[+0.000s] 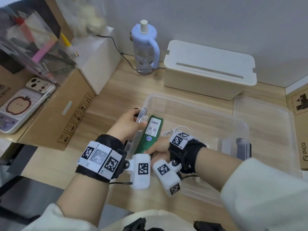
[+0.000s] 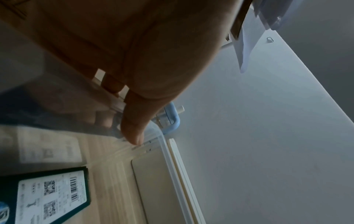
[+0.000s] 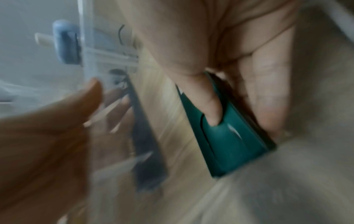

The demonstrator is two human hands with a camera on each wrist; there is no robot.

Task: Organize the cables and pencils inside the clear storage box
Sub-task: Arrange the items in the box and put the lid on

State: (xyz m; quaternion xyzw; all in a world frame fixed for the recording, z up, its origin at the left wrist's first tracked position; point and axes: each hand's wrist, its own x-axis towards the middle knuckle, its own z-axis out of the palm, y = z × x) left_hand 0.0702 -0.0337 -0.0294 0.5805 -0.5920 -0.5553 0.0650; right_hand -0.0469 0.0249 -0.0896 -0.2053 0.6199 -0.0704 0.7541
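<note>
The clear storage box [image 1: 196, 105] stands on the wooden desk. My left hand [image 1: 131, 120] grips its left wall, thumb [image 2: 134, 125] inside on the rim [image 2: 162, 145] and fingers outside. A flat green pack [image 1: 150, 132] with a white barcode label lies inside along that wall; it also shows in the left wrist view as the green pack [image 2: 51, 197]. My right hand [image 1: 158, 150] holds its near end, thumb [image 3: 206, 100] on top of the green pack [image 3: 229, 144] and fingers beside it. A coiled white cable [image 1: 173, 130] lies in the box behind my right wrist.
The box's clear lid [image 1: 266, 124] lies to the right. Behind stand a white lidded case [image 1: 210, 69] and a lilac water bottle [image 1: 145, 47]. A cardboard carton [image 1: 55, 117] with a phone [image 1: 25, 110] on it fills the left; a PICO carton [image 1: 300, 130] is at far right.
</note>
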